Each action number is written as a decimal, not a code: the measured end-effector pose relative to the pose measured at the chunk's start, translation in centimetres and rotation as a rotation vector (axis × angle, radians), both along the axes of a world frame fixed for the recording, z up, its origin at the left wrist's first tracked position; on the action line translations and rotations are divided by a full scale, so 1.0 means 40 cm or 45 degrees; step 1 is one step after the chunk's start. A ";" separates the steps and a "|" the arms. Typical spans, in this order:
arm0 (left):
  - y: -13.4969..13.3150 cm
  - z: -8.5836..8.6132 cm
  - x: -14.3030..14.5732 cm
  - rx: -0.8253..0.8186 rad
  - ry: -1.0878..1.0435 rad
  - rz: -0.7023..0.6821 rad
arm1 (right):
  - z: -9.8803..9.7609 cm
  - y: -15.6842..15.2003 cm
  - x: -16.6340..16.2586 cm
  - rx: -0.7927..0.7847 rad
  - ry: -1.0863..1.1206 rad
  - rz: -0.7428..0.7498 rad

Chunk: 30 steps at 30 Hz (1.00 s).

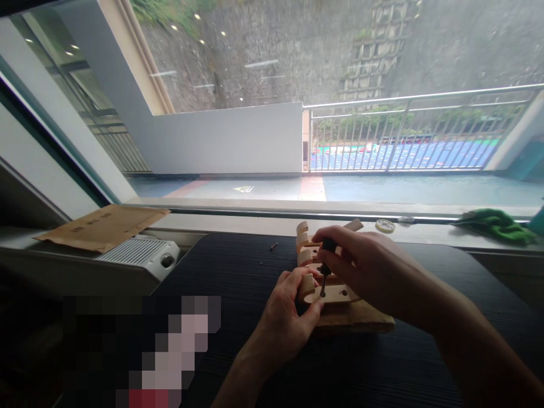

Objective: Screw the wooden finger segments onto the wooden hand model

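My right hand (pixel 365 260) is wrapped round the dark handle of a screwdriver (pixel 328 247). The screwdriver stands nearly upright, its tip at a hole near the left end of the nearest pale wooden hook (pixel 334 296). A second hole shows farther right in that hook. With thumb and fingers, my left hand (pixel 285 306) grips the curved end of the same hook from the left. More curved wooden hooks (pixel 302 242) sit in a row behind it, partly hidden by my hands. Beneath them lies a wooden board (pixel 357 324).
A small screw (pixel 274 246) lies on the black table (pixel 238 283). On the windowsill are a roll of tape (pixel 385 225) and a green cloth (pixel 495 225). A brown paper envelope (pixel 102 226) rests on a white slatted unit (pixel 140 258) at left.
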<state>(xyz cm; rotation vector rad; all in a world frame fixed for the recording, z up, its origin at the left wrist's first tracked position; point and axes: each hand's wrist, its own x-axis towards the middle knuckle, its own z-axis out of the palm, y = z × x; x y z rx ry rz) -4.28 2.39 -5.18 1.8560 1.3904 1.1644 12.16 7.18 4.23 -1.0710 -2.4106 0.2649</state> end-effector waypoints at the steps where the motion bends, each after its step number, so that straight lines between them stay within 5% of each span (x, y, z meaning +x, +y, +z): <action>1: 0.000 0.000 0.000 0.005 0.003 -0.003 | 0.000 0.001 -0.003 0.021 -0.013 -0.026; 15: -0.002 0.010 -0.001 -0.048 0.053 -0.006 | -0.001 -0.014 -0.002 -0.093 0.039 0.079; 30: 0.000 0.004 0.002 -0.007 0.033 0.009 | -0.017 -0.007 -0.033 0.110 -0.054 -0.084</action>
